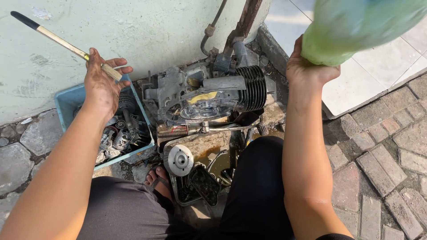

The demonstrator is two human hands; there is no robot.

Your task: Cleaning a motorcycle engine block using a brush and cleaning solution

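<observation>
Green bottle [351,26] gripped in our right hand [307,71], brush [66,44] pinched in our left hand [102,84]; liquid could splash past the engine [213,98].

Parts tray [69,101] left of engine [209,95]

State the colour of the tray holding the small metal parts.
Light blue tray, clearest in the head view.

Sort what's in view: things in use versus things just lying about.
In use:
left hand holding a brush
right hand gripping a green bottle
engine between the hands

Lying about:
blue tray of small parts
round metal disc
drain pan below
</observation>
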